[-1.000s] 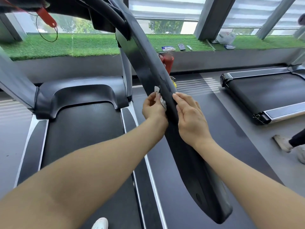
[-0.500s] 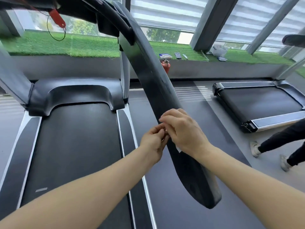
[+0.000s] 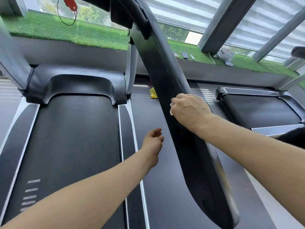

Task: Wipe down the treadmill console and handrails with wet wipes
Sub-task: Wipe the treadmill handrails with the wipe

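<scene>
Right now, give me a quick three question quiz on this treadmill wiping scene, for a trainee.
1. True or false: the left hand grips the handrail.
2. Which hand holds the wet wipe against the handrail? A) left B) right C) both
3. Fill in: the red safety key hangs at the upper ____ of the view.

Key:
1. False. The left hand hangs beside the rail with loosely curled fingers, holding nothing.
2. B. The right hand is curled over the rail, and a white edge of the wipe shows under its fingers.
3. Left, with its black cord looping below it.
</scene>
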Demonstrator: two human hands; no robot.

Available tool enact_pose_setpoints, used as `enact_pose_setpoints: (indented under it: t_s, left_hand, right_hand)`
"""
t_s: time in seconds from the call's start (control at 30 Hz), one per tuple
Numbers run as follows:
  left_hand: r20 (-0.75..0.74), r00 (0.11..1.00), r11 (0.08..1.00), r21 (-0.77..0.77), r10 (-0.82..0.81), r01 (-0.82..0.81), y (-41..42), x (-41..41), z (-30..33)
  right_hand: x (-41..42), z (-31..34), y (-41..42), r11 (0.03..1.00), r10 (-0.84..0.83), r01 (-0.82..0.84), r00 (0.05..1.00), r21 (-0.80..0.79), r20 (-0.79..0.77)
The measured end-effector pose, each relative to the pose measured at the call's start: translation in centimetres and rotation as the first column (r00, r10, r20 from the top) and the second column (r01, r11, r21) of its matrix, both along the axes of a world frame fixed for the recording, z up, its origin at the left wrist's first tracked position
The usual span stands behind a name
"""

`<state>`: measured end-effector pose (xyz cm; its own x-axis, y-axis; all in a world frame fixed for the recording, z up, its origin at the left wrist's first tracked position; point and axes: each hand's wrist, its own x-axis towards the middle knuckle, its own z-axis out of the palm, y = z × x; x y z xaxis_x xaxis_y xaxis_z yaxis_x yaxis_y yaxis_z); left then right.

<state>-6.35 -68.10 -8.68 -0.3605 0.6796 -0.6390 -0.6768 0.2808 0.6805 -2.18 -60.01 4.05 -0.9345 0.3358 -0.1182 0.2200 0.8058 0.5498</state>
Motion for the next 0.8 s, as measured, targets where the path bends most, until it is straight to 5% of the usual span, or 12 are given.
enact_pose_setpoints:
  t_s: [0.27,0.37,0.57,0.8]
  left_hand:
    - [0.232,0.967,0.989,0.121,-0.107,0.081,0.8,-0.1,0.2]
    - [0.247,0.955,0.980,0.146,-0.165,0.132,0.8,-1.1,-0.1]
    - [0.253,0.944,0.973,0.141,-0.212,0.181,1.6,-2.2,-1.2]
    - [0.343,0.897,0.956,0.189,-0.280,0.226,2.1,-3.0,-2.3]
  right_hand:
    - [4.2,-1.4,-4.3,0.993,-0.031,0.065,0.950,-0.100,0.310]
    - [2.4,-0.6,-4.1,0.978,-0.061,0.151,0.865,-0.143,0.498]
    - [-5.1,-1.1,2.1,0.991,-0.134,0.135,0.937,0.018,0.323]
    - [0.3,-4.6,-1.7,0.976,-0.091,0.184,0.835,-0.119,0.543]
